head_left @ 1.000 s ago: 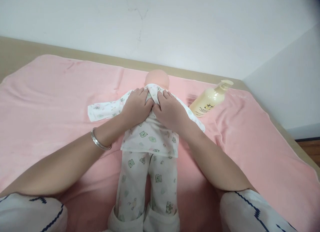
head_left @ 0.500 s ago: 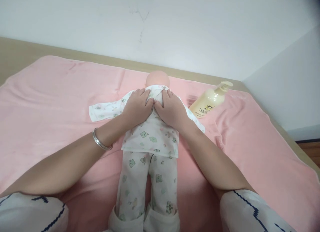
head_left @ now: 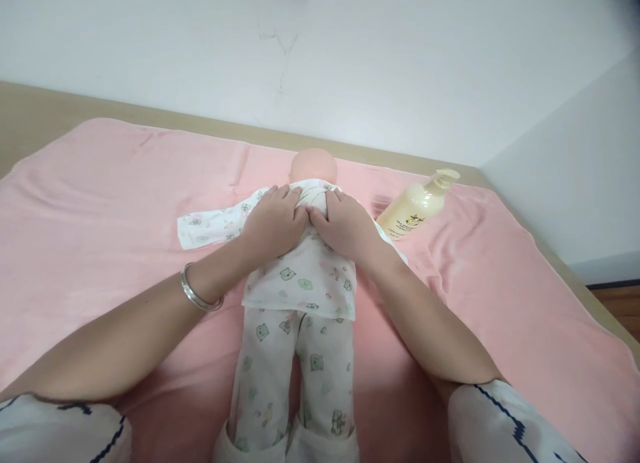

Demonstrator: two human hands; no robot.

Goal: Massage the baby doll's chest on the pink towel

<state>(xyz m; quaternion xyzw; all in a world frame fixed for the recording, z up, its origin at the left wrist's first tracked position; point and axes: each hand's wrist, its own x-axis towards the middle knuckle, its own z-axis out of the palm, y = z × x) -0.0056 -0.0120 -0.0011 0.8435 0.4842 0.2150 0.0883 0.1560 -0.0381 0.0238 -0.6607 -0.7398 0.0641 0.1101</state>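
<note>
A baby doll (head_left: pixel 314 166) lies face down, its bald head pointing away from me. It wears a white printed top (head_left: pixel 300 283) and matching trousers (head_left: pixel 320 363) with rolled cuffs. Flat on the left of its upper back rests my left hand (head_left: pixel 274 223), a silver bangle on that wrist. My right hand (head_left: pixel 345 224) lies on the right of the upper back in the same way. The two thumbs nearly meet at the middle, and the other fingers stretch towards the shoulders. Cloth is wrinkled between the hands. Neither hand holds anything.
Under the doll a pink blanket (head_left: pixel 100 250) covers most of the wooden surface (head_left: pixel 35 110). A yellowish pump bottle (head_left: pixel 415 206) leans at a tilt beside the doll's right sleeve. A white wall (head_left: pixel 175 56) rises behind.
Both hands stay on the upper back; the cloth between them near the neck is more bunched. The whole view has shifted slightly, so things sit a little lower.
</note>
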